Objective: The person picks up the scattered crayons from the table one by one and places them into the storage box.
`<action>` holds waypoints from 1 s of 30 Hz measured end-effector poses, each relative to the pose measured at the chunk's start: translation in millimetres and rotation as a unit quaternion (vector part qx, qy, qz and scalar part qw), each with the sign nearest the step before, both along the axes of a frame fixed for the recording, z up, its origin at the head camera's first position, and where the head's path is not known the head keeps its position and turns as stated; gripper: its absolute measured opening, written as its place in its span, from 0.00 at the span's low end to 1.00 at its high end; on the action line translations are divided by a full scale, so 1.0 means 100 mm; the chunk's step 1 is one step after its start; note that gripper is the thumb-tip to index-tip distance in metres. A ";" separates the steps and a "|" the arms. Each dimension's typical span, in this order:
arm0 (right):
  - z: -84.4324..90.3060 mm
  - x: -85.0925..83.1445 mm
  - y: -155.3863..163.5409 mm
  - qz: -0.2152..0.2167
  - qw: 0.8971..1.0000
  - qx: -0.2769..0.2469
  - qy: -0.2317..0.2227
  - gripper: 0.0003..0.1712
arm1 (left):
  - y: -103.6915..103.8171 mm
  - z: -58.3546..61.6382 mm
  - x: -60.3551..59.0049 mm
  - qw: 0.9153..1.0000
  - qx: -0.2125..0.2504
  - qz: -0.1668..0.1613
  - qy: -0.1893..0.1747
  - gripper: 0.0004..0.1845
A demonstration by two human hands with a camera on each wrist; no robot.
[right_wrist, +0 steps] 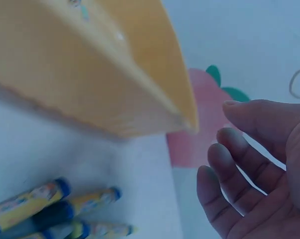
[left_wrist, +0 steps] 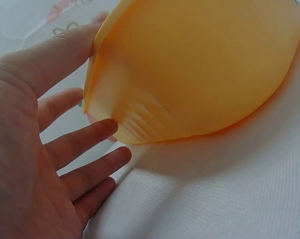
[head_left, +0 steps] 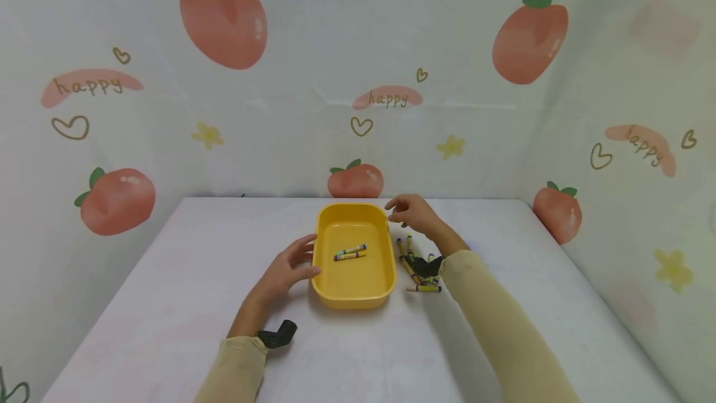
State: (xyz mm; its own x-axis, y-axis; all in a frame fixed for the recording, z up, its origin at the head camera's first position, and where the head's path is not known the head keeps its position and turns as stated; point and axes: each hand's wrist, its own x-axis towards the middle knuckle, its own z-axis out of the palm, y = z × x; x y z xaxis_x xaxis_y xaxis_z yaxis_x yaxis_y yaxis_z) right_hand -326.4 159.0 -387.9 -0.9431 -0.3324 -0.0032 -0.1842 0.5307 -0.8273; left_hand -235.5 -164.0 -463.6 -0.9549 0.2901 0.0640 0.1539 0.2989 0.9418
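A yellow plastic tray [head_left: 353,291] stands on the table, with two crayons in it: one with a light tip [head_left: 351,249] and one with a yellow wrapper [head_left: 350,255]. My left hand [head_left: 288,268] is at the tray's left side, thumb and a finger touching the rim; its other fingers [left_wrist: 85,142] spread out straight along the outer wall. By the far right corner of the tray, my right hand [head_left: 415,213] hovers with loosely bent fingers and nothing in them. In the right wrist view a gap shows between that hand [right_wrist: 259,174] and the tray corner.
Several crayons [head_left: 424,289] lie in a loose pile on the table right of the tray, partly hidden under the right wrist's black strap mount [head_left: 423,265]. A printed cloth backdrop [head_left: 302,142] rises behind the white table [head_left: 224,235].
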 end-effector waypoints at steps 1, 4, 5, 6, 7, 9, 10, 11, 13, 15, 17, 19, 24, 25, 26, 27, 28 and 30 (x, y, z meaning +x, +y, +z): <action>-0.03 0.00 0.02 -0.005 1.000 0.000 -0.001 0.15 | 0.00 0.00 0.00 1.000 -0.001 0.000 0.000 0.39; -0.10 0.02 0.08 -0.019 1.000 0.001 -0.007 0.17 | 0.00 0.00 0.00 1.000 -0.003 0.006 -0.003 0.40; -0.13 0.02 0.10 -0.023 1.000 0.002 -0.009 0.17 | 0.00 0.01 0.00 1.000 -0.003 0.008 -0.005 0.40; -0.16 0.02 0.12 -0.027 1.000 0.004 -0.012 0.18 | 0.00 0.01 0.00 1.000 -0.002 0.009 -0.007 0.40; -0.18 0.03 0.14 -0.029 1.000 0.004 -0.013 0.18 | 0.01 0.01 0.00 1.000 -0.002 0.010 -0.009 0.40; -0.22 0.03 0.17 -0.032 0.999 0.008 -0.013 0.18 | 0.01 0.02 0.01 1.000 -0.002 0.009 -0.008 0.40; -0.24 0.04 0.19 -0.034 0.999 0.010 -0.012 0.18 | 0.01 0.02 0.01 1.000 0.000 0.009 -0.009 0.40; -0.25 0.04 0.20 -0.035 0.999 0.014 -0.010 0.18 | 0.01 0.02 0.01 1.000 0.000 0.007 -0.009 0.40; -0.27 0.05 0.22 -0.041 0.999 0.017 -0.008 0.17 | 0.01 0.02 0.01 1.000 0.001 0.003 -0.006 0.40; -0.29 0.06 0.25 -0.048 0.999 0.018 -0.008 0.17 | 0.01 0.02 0.01 1.000 0.003 -0.002 -0.003 0.39; -0.31 0.06 0.27 -0.054 0.998 0.019 -0.010 0.18 | 0.01 0.02 0.01 1.000 0.005 -0.003 -0.003 0.39; -0.34 0.06 0.29 -0.060 0.998 0.023 -0.015 0.18 | 0.00 0.02 0.02 1.000 0.004 -0.004 -0.003 0.39; -0.42 0.06 0.35 -0.069 0.996 0.059 -0.024 0.19 | 0.00 0.01 0.02 1.000 0.006 0.003 -0.012 0.40; -0.43 0.06 0.36 -0.069 0.995 0.069 -0.023 0.19 | 0.00 0.01 0.02 1.000 0.006 0.002 -0.012 0.40; -0.44 0.06 0.37 -0.067 0.994 0.078 -0.022 0.20 | 0.00 0.01 0.02 1.000 0.008 0.004 -0.012 0.39; -0.46 0.06 0.38 -0.062 0.994 0.089 -0.019 0.20 | 0.00 0.01 0.02 1.000 0.009 0.005 -0.014 0.39; -0.47 0.06 0.39 -0.059 0.993 0.099 -0.019 0.20 | 0.00 0.01 0.02 1.000 0.010 0.005 -0.015 0.39; -0.49 0.05 0.40 -0.053 0.992 0.115 -0.022 0.22 | 0.00 0.01 0.03 1.000 0.009 0.005 -0.017 0.40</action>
